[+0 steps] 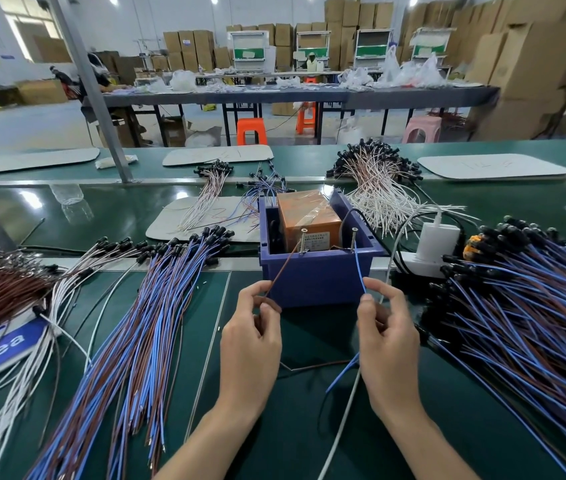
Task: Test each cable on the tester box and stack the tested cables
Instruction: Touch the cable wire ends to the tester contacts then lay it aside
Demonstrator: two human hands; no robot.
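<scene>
Left hand (pixel 252 336) pinching the brown wire (pixel 283 268), right hand (pixel 387 327) pinching the blue wire (pixel 360 271) against the tester box (pixel 316 282) screws — any slip risks breaking contact.

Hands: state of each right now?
Left hand: pinching the brown wire.
Right hand: pinching the blue wire.

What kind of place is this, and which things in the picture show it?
Most likely a factory floor for cable assembly and testing. Piles of blue and brown cables cover the green workbench, a tester box stands in the middle, and stacked cardboard cartons fill the back.
</scene>
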